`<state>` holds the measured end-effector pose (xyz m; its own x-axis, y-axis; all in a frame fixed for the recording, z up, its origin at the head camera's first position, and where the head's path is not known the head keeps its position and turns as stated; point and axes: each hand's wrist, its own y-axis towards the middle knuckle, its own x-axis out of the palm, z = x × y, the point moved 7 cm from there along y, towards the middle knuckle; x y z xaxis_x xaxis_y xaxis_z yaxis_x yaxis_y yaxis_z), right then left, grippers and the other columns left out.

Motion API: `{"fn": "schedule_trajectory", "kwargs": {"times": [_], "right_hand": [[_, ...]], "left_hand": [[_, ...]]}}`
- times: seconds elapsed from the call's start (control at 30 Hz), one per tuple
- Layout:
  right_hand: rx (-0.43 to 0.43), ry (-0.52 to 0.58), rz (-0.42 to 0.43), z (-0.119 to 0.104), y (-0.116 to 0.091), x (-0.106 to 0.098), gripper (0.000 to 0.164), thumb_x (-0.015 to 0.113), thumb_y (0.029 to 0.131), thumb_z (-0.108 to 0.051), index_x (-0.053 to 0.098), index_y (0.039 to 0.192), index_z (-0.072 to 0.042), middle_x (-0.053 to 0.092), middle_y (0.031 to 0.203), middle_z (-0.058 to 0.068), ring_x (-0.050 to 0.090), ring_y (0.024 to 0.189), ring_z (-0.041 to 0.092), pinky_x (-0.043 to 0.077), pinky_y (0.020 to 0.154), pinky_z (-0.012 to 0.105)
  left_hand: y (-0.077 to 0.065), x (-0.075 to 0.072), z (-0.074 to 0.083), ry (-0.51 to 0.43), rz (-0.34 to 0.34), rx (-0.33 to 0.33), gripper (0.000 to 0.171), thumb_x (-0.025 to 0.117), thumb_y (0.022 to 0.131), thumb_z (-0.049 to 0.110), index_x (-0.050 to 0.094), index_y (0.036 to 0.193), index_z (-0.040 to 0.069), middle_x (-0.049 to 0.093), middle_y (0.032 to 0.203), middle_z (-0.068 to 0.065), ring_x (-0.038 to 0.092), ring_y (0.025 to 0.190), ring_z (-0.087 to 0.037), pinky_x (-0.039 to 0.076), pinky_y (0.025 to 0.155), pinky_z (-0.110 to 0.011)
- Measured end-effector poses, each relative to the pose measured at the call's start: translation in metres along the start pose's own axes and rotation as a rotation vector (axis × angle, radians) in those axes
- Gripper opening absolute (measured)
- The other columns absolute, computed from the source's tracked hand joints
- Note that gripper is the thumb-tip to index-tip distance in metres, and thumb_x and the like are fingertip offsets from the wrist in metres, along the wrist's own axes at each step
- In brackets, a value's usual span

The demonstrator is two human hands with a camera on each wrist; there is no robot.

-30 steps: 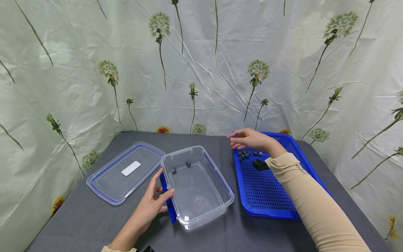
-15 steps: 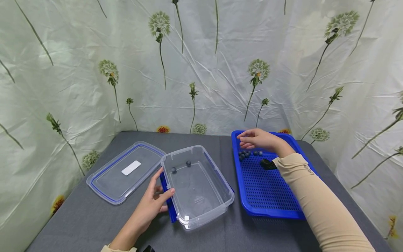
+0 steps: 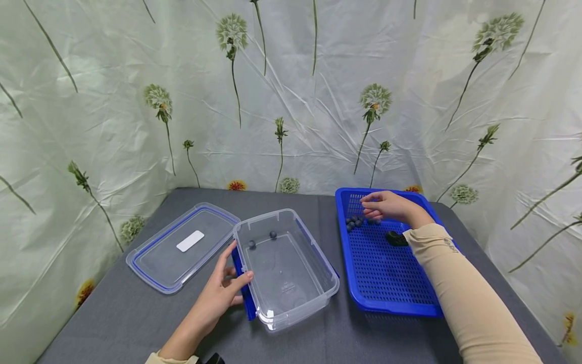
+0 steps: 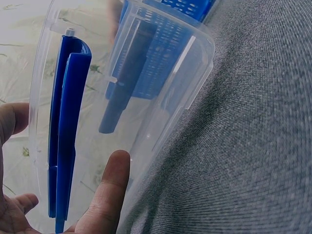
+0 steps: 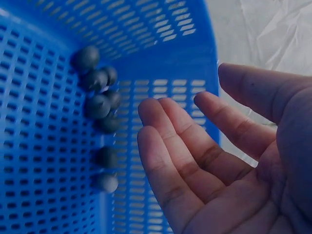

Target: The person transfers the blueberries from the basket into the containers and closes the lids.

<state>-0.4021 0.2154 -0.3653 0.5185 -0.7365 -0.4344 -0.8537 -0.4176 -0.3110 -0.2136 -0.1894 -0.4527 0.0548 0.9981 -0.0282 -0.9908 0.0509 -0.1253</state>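
Observation:
A clear plastic food container [image 3: 291,283] with blue side clips stands at the middle of the table, two blueberries [image 3: 273,234] in its far left part. My left hand [image 3: 218,293] holds its left side, thumb at the rim and fingers along the outer wall by the blue clip [image 4: 68,131]. Several blueberries [image 5: 97,106] lie along the far left edge of the blue basket's floor. Over them is my right hand [image 3: 386,206], its fingers loosely bent and the thumb apart, with nothing between them in the right wrist view [image 5: 209,165].
The blue perforated basket [image 3: 386,307] is right of the container. A clear lid with a blue seal [image 3: 159,268] and a white label lies at the left, close to the container. A flowered cloth [image 3: 309,101] hangs behind the grey-covered table [image 3: 113,323].
My right hand has moved right and a little down, from the basket's left rim to over the blueberries inside. My left hand and the container have stayed in place.

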Motion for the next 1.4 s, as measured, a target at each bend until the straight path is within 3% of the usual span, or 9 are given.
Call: {"fn": "schedule_trajectory", "kwargs": {"times": [0.17, 0.3, 0.4, 0.67, 0.8, 1.0, 1.4], "right_hand": [[0.061, -0.102, 0.056, 0.014, -0.003, -0.009, 0.052, 0.046, 0.116, -0.015, 0.035, 0.157, 0.016, 0.066, 0.119, 0.015, 0.066, 0.094, 0.008, 0.059, 0.083, 0.025], [0.092, -0.196, 0.077, 0.020, -0.007, -0.014, 0.054, 0.046, 0.116, -0.019, 0.036, 0.157, 0.015, 0.065, 0.133, 0.029, 0.070, 0.104, 0.016, 0.061, 0.088, 0.031], [0.112, -0.221, 0.075, 0.025, -0.009, -0.016, 0.054, 0.046, 0.116, -0.020, 0.036, 0.156, 0.015, 0.065, 0.134, 0.032, 0.071, 0.108, 0.021, 0.060, 0.088, 0.034], [0.163, -0.209, 0.056, 0.037, -0.007, -0.016, 0.055, 0.048, 0.116, -0.020, 0.035, 0.156, 0.015, 0.067, 0.129, 0.028, 0.070, 0.103, 0.020, 0.060, 0.087, 0.034], [0.176, -0.179, 0.041, 0.041, -0.006, -0.015, 0.055, 0.048, 0.116, -0.019, 0.034, 0.156, 0.015, 0.068, 0.119, 0.018, 0.068, 0.095, 0.014, 0.058, 0.083, 0.031], [0.179, -0.155, 0.032, 0.044, -0.003, -0.011, 0.053, 0.048, 0.115, -0.019, 0.036, 0.154, 0.015, 0.062, 0.104, 0.006, 0.064, 0.087, 0.010, 0.056, 0.078, 0.028], [0.234, -0.161, -0.007, 0.047, 0.001, -0.002, 0.050, 0.047, 0.116, -0.021, 0.037, 0.153, 0.010, 0.053, 0.091, -0.002, 0.058, 0.084, 0.009, 0.051, 0.080, 0.030]], "left_hand": [[0.001, 0.001, 0.001, 0.003, -0.004, 0.005, 0.087, 0.072, 0.104, 0.020, 0.019, 0.169, 0.044, 0.049, 0.138, -0.028, 0.066, 0.116, -0.034, 0.066, 0.086, -0.053], [0.001, 0.002, 0.002, 0.007, -0.008, 0.007, 0.088, 0.073, 0.103, 0.022, 0.019, 0.169, 0.044, 0.048, 0.138, -0.028, 0.066, 0.116, -0.034, 0.066, 0.086, -0.054], [0.001, 0.001, 0.001, 0.005, -0.005, -0.002, 0.088, 0.074, 0.103, 0.023, 0.020, 0.168, 0.046, 0.049, 0.138, -0.027, 0.066, 0.115, -0.033, 0.066, 0.087, -0.053], [0.000, 0.001, 0.002, 0.007, -0.010, 0.003, 0.089, 0.073, 0.103, 0.022, 0.018, 0.170, 0.042, 0.049, 0.137, -0.027, 0.066, 0.115, -0.033, 0.066, 0.087, -0.055], [-0.001, 0.001, 0.002, 0.006, -0.015, 0.004, 0.088, 0.072, 0.104, 0.021, 0.017, 0.170, 0.041, 0.049, 0.137, -0.027, 0.066, 0.116, -0.033, 0.066, 0.087, -0.056], [-0.001, 0.001, 0.003, 0.012, -0.014, 0.006, 0.089, 0.072, 0.104, 0.021, 0.017, 0.170, 0.042, 0.049, 0.137, -0.027, 0.066, 0.116, -0.033, 0.066, 0.087, -0.055], [-0.002, -0.001, 0.002, 0.028, -0.004, 0.007, 0.088, 0.072, 0.104, 0.021, 0.017, 0.170, 0.041, 0.051, 0.138, -0.027, 0.067, 0.114, -0.031, 0.066, 0.087, -0.054]]}}
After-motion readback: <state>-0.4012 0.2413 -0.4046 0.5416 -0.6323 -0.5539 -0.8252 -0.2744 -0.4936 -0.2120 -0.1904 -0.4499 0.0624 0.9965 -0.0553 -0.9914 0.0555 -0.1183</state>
